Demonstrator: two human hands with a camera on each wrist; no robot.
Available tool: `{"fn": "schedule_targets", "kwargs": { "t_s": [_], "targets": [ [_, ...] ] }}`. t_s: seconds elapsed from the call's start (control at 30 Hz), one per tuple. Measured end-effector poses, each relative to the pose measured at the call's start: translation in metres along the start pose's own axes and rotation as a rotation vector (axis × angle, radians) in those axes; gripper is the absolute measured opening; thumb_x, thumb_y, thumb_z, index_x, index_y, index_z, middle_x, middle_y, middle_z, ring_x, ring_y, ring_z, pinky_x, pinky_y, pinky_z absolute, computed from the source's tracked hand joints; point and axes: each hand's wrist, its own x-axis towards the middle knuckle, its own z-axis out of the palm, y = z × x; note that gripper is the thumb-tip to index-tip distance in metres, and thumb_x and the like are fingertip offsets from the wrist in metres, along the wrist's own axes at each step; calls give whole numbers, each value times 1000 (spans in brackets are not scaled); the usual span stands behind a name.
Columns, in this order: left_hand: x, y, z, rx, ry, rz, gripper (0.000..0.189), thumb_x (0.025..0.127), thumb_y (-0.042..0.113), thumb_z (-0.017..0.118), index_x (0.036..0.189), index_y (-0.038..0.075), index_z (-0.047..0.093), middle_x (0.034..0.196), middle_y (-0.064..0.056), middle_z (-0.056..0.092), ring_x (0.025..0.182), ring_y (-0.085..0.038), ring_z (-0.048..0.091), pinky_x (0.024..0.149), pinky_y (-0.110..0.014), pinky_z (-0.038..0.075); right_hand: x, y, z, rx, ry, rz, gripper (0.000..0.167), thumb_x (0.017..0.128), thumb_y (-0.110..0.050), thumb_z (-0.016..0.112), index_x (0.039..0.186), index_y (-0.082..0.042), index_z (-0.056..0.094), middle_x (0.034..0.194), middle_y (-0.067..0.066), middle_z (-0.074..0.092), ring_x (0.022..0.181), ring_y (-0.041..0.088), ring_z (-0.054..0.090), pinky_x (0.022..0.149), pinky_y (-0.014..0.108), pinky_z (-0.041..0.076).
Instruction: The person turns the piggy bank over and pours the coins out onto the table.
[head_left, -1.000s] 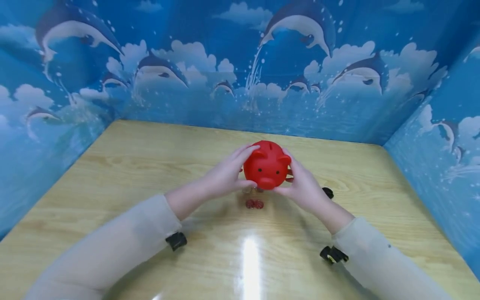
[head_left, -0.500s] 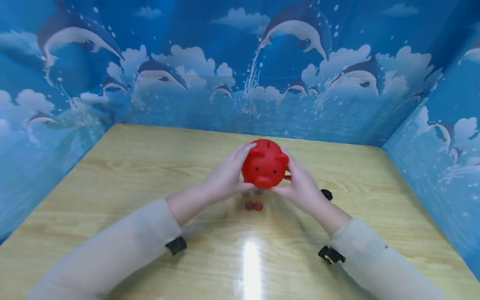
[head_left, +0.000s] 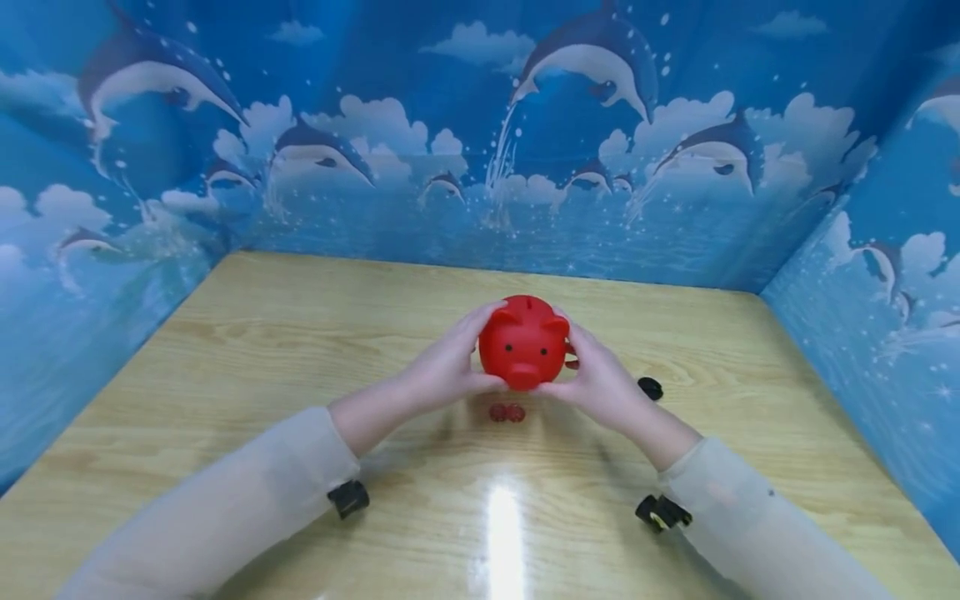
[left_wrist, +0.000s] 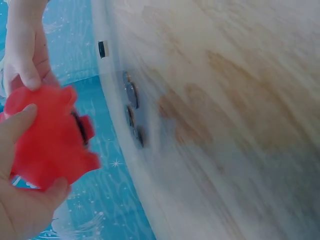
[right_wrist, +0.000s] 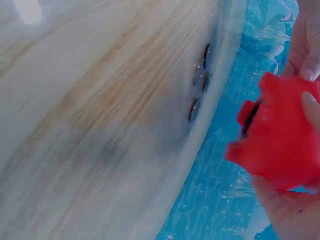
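A red piggy bank (head_left: 522, 342) is held up off the table between both hands, its snout toward me and the coin slot on top. My left hand (head_left: 444, 367) grips its left side, thumb low near the snout. On the other side my right hand (head_left: 600, 379) grips it the same way. A dark opening shows on its underside between the stubby feet in the wrist views. Several coins (left_wrist: 131, 95) lie on the table beneath, two of them showing reddish coins (head_left: 507, 412) in the head view; the others are hidden behind the piggy bank there.
A small black round piece (head_left: 650, 388) lies on the table right of the right hand. The wooden table (head_left: 262, 333) is enclosed at the back and sides by blue dolphin-print cloth (head_left: 450, 208). Black wrist straps (head_left: 349, 498) sit under the sleeves.
Both hands have lowered the piggy bank slightly, and it has shifted a little left in view. It now covers the farther coins that showed below it before. Both grips are unchanged.
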Motion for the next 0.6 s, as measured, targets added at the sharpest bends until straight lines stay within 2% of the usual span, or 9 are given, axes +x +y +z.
{"fn": "schedule_targets", "kwargs": {
  "t_s": [0.07, 0.2, 0.23, 0.27, 0.3, 0.4, 0.47, 0.5, 0.6],
  "targets": [
    [-1, 0, 0, 46, 41, 59, 92, 71, 16, 83, 145, 18, 28, 145, -5, 34, 127, -23, 37, 84, -38, 51, -2, 1, 0, -56, 51, -70, 96, 73, -19, 81, 148, -18, 22, 143, 6, 36, 121, 25, 44, 84, 43, 51],
    [-4, 2, -3, 153, 165, 257, 93, 68, 15, 84, 144, 15, 29, 148, -12, 27, 129, -28, 35, 84, -39, 51, -6, 1, -1, -193, 199, -265, 103, 69, -9, 83, 149, -9, 18, 149, 13, 25, 124, 31, 41, 85, 44, 50],
    [-4, 3, -3, 166, 184, 288, 93, 68, 15, 84, 143, 14, 29, 148, -13, 28, 128, -28, 36, 84, -39, 51, -7, 1, -2, -216, 227, -299, 104, 68, -7, 83, 148, -6, 18, 149, 15, 25, 125, 32, 41, 85, 44, 50],
    [-4, 5, -4, 172, 185, 288, 93, 68, 14, 84, 143, 14, 29, 147, -13, 29, 128, -28, 36, 84, -39, 51, -7, 0, -2, -213, 232, -303, 102, 67, -7, 83, 148, -4, 20, 149, 16, 24, 126, 33, 39, 85, 43, 50],
    [-3, 6, -4, 158, 167, 258, 92, 67, 14, 85, 142, 14, 30, 145, -11, 32, 126, -26, 38, 84, -38, 51, -6, 0, -2, -176, 205, -272, 100, 68, -8, 83, 147, -6, 22, 148, 14, 28, 125, 32, 41, 84, 43, 51],
    [2, 8, -3, 61, 55, 94, 90, 68, 13, 84, 142, 14, 32, 139, -4, 40, 122, -20, 42, 82, -35, 52, -3, 0, -1, -42, 75, -95, 91, 72, -13, 82, 145, -9, 28, 141, 11, 38, 120, 30, 46, 82, 42, 52],
    [4, 8, -1, 35, -1, -9, 90, 69, 14, 83, 143, 16, 32, 138, -2, 41, 122, -18, 41, 82, -33, 52, -2, -1, 0, 16, 21, 26, 89, 74, -16, 80, 145, -14, 28, 139, 7, 41, 119, 27, 46, 83, 41, 52],
    [4, 7, 0, 24, -12, -24, 90, 69, 14, 83, 143, 16, 31, 138, -2, 41, 122, -18, 41, 83, -34, 51, -2, 0, 1, 30, 8, 50, 88, 74, -17, 80, 145, -16, 28, 136, 6, 43, 116, 26, 48, 82, 41, 52],
    [4, 5, 1, 68, 12, -1, 91, 70, 15, 83, 144, 16, 29, 142, -4, 36, 125, -20, 39, 85, -35, 51, 0, 0, 1, -14, 50, 3, 92, 73, -14, 81, 147, -17, 25, 139, 5, 41, 119, 25, 45, 82, 41, 52]
  ]
}}
